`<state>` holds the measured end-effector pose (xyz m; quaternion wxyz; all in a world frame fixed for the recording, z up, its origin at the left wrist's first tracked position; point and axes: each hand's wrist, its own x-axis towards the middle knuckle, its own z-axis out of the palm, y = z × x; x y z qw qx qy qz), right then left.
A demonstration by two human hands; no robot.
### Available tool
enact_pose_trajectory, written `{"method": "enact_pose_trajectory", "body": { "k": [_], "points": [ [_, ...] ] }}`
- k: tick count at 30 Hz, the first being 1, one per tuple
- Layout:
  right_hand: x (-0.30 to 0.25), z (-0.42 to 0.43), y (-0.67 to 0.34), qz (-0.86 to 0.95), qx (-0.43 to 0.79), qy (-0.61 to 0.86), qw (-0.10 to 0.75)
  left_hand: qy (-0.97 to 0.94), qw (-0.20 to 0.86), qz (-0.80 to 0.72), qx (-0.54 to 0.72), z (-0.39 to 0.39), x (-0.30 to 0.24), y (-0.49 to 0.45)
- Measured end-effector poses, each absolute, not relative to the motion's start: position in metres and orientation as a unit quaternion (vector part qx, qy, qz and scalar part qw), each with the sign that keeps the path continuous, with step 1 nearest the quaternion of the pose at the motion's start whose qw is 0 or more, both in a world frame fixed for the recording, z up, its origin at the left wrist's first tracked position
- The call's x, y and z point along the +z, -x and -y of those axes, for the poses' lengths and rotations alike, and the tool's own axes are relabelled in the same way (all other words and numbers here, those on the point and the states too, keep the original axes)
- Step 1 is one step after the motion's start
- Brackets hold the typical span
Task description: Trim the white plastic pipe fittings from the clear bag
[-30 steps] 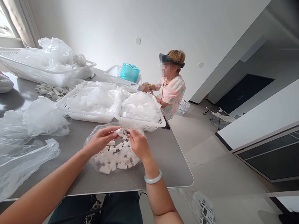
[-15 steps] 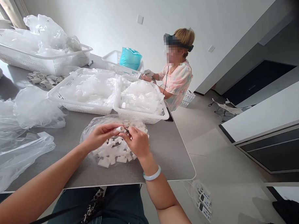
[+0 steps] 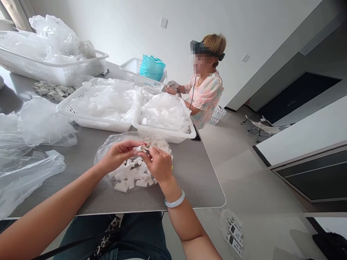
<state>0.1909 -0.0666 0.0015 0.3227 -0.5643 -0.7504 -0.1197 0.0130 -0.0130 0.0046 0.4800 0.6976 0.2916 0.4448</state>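
Note:
Between the fingertips of my left hand (image 3: pixel 117 156) is a short white plastic pipe fitting (image 3: pixel 139 148), its open end turned to the right. My right hand (image 3: pixel 160 164) is closed round a small tool with a thin metal tip (image 3: pixel 146 149), which meets the mouth of the fitting. Most of the tool is hidden in my palm; a bit of yellow shows beside that hand. Under both hands a clear plastic bag (image 3: pixel 102 153) lies spread on the table, with many white pipe fittings (image 3: pixel 121 186) on it.
White baskets (image 3: pixel 99 127) full of clear plastic bags stand beyond my hands. Grey-white fittings (image 3: pixel 54 92) are heaped at the left, near loose bags (image 3: pixel 42 123). A co-worker (image 3: pixel 206 87) is at the far table edge by a blue package (image 3: pixel 152 67). The table's edge (image 3: pixel 213 162) runs down the right.
The metal tip has shifted slightly at the fitting's mouth, and the fitting is tilted a little differently. A yellow bit now shows beside my right hand. Both hands keep their hold.

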Motion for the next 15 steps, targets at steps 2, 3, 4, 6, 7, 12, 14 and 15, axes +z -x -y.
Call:
{"method": "enact_pose_trajectory", "body": {
  "k": [2,3,4,6,7,12,14,15],
  "points": [
    [0.0017,0.0675,-0.1899,0.750,-0.122,0.566,0.321,-0.687,0.509,-0.281,0.435,0.0116,0.0028,-0.0127],
    [0.0016,0.0679,-0.1894,0.751,-0.120,0.567,0.316,-0.683,0.522,-0.276,0.430,0.0108,0.0017,-0.0125],
    [0.0016,0.0683,-0.1889,0.753,-0.116,0.568,0.310,-0.679,0.525,-0.276,0.432,0.0102,0.0006,-0.0124],
    [0.0013,0.0686,-0.1879,0.754,-0.111,0.573,0.300,-0.673,0.522,-0.276,0.445,0.0096,-0.0008,-0.0124],
    [0.0011,0.0685,-0.1876,0.752,-0.113,0.576,0.299,-0.671,0.521,-0.276,0.450,0.0097,-0.0009,-0.0124],
    [0.0011,0.0672,-0.1876,0.736,-0.160,0.572,0.325,-0.671,0.547,-0.264,0.425,0.0126,0.0040,-0.0108],
    [0.0013,0.0668,-0.1876,0.738,-0.180,0.551,0.346,-0.662,0.558,-0.260,0.428,0.0128,0.0052,-0.0105],
    [0.0013,0.0667,-0.1874,0.740,-0.189,0.539,0.355,-0.656,0.559,-0.261,0.434,0.0125,0.0050,-0.0107]
  ]
}}
